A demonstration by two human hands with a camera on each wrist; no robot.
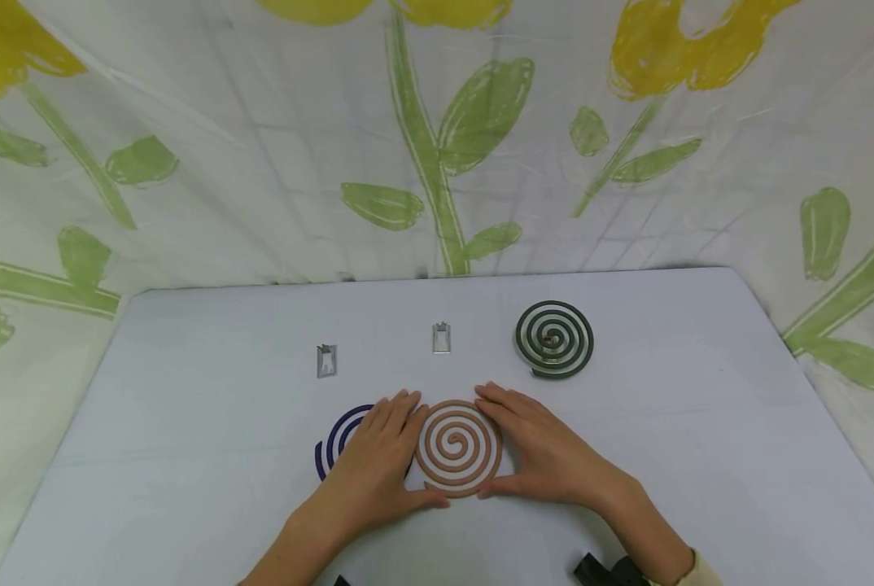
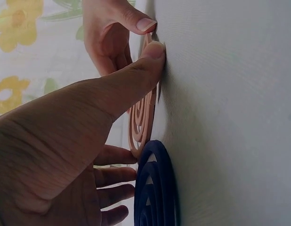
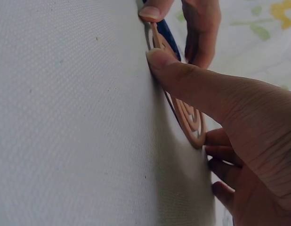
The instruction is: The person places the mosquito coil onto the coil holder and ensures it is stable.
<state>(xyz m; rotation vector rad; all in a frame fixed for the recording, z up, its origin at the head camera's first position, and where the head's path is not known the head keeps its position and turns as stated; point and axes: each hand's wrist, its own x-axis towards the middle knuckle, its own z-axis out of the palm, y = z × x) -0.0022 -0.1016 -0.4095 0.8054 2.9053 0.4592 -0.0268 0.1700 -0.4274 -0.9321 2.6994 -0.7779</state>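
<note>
A light brown mosquito coil (image 1: 455,440) is between my two hands near the middle of the table. My left hand (image 1: 374,460) holds its left side, thumb at the near edge and fingers at the far edge. Opposite, my right hand (image 1: 550,456) holds the right side in the same way, its thumb (image 3: 162,59) on the near rim. Partly under my left hand lies a dark blue mosquito coil (image 2: 159,174), which adjoins the brown one. Whether the brown coil touches the table cannot be told.
Further back on the white table (image 1: 701,456) lies a dark green mosquito coil (image 1: 554,375), with a small piece at its centre. Two small metal coil stands (image 1: 326,360) lie flat behind my hands. A flower-printed cloth (image 1: 276,163) hangs beyond the far edge.
</note>
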